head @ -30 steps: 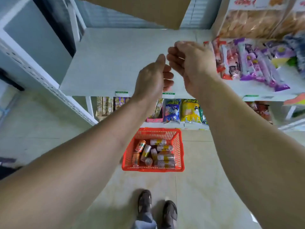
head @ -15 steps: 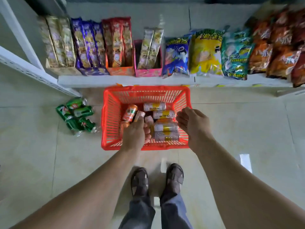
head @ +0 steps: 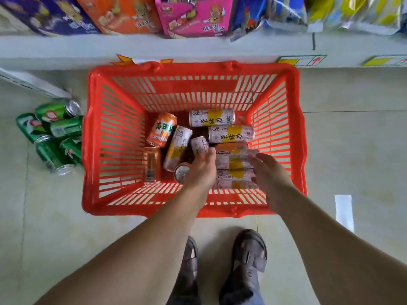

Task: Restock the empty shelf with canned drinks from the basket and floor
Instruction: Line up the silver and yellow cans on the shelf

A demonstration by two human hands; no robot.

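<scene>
The red basket on the floor holds white and orange cans. Both hands reach in, left hand and right hand, fingers loose, holding nothing. Green cans lie beside the basket.

bare forearms, grey sandals, grey trousers.

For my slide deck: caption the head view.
Both hands, left and right, reach into the red basket of cans; green cans lie beside it.
</scene>
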